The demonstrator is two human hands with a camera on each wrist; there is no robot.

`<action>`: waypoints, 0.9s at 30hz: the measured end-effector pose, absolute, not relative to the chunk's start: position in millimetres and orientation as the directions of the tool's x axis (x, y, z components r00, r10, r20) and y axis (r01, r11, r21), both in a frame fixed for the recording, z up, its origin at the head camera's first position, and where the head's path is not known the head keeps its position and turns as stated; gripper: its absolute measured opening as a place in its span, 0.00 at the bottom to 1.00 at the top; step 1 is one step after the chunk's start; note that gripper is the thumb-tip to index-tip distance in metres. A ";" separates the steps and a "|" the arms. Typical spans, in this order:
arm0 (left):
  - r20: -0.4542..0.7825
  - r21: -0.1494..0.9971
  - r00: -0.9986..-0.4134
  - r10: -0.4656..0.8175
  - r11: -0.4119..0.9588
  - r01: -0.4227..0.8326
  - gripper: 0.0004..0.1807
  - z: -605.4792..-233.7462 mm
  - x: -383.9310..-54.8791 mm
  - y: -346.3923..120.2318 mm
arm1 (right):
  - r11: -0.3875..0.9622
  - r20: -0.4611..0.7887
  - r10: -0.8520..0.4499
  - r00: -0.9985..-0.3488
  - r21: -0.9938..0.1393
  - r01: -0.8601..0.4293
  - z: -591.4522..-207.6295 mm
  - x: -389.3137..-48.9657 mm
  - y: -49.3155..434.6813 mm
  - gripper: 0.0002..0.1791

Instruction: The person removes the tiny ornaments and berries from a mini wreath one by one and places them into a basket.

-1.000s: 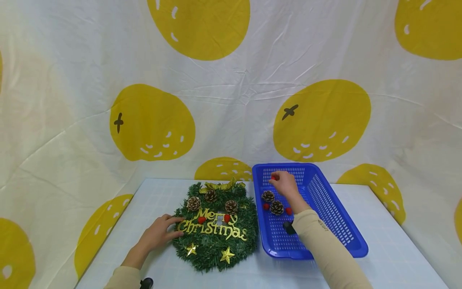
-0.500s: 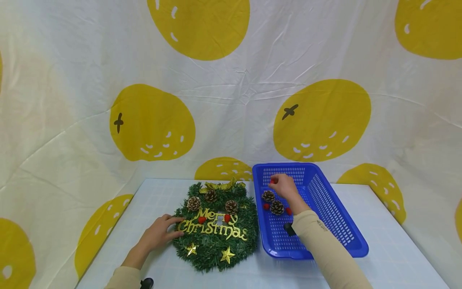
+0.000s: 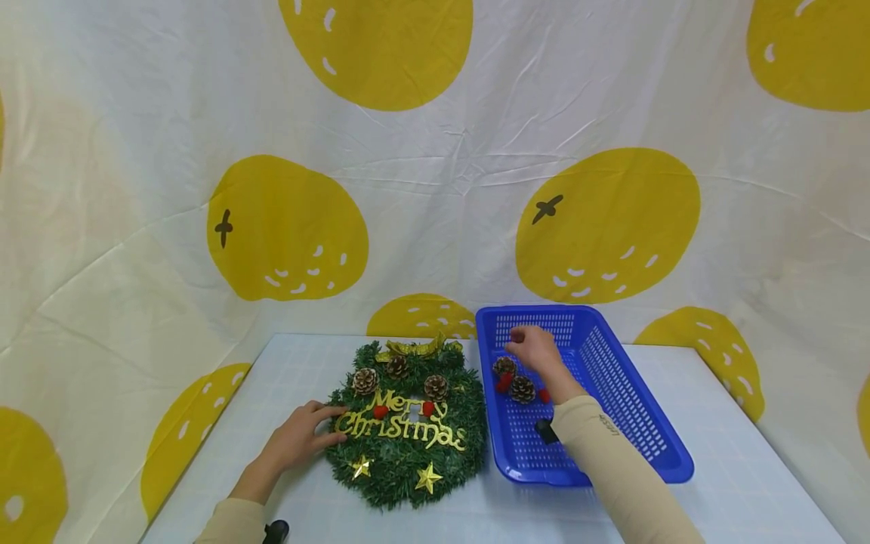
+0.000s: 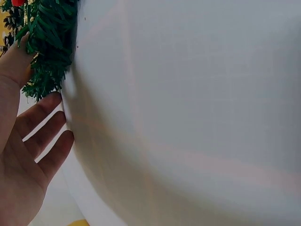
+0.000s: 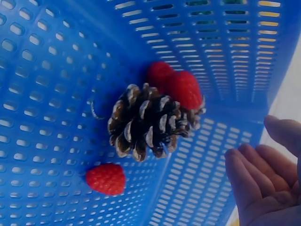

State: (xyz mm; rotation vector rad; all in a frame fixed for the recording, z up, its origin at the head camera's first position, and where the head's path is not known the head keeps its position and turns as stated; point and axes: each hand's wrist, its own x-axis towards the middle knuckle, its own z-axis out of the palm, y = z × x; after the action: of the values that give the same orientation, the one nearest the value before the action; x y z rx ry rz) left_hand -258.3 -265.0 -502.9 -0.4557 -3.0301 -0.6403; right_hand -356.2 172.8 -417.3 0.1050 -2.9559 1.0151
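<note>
In the head view, my left hand touches the left edge of a green Christmas wreath with extended fingers. The left wrist view shows one digit against the greenery and other fingertips by the table surface. Over the back left part of a blue plastic basket, my right hand hangs with loosely bent fingers and nothing between them. Below it lie pine cones and red raspberry-like berries. In the right wrist view, two berries crowd a pine cone; another berry lies apart.
Gold "Merry Christmas" lettering, two red berries, pine cones, gold stars and a gold bow decorate the wreath. The basket's left wall stands right beside it. A fruit-print cloth hangs behind the white table.
My right hand has let go of a red berry, which now lies in the basket beside another berry and the pine cones. My left hand has stayed at the wreath.
</note>
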 end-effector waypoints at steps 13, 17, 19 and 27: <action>0.069 0.395 -0.960 0.272 0.876 0.277 0.29 -502.4 -257.2 -263.9 | 0.733 0.100 -0.051 -0.994 -0.672 -0.105 -394.2 -347.9 162.0 0.30; 0.060 0.397 -0.961 0.270 0.877 0.271 0.29 -502.0 -256.8 -263.9 | 0.712 0.117 -0.062 -0.991 -0.691 -0.126 -382.2 -338.2 155.5 0.31; 0.058 0.396 -0.961 0.269 0.878 0.270 0.29 -501.7 -256.9 -263.9 | 0.697 0.127 -0.069 -0.989 -0.703 -0.139 -375.7 -332.5 151.5 0.32; 0.056 0.396 -0.962 0.268 0.879 0.268 0.30 -501.1 -257.3 -264.2 | 0.659 0.181 -0.120 -0.976 -0.721 -0.214 -353.7 -309.5 130.5 0.32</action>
State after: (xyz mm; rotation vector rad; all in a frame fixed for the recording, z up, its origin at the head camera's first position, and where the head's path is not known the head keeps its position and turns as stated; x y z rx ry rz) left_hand -257.3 -264.2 -501.1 -0.4341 -3.0453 -0.6412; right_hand -309.5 130.5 -353.7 0.2785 -2.7531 1.2194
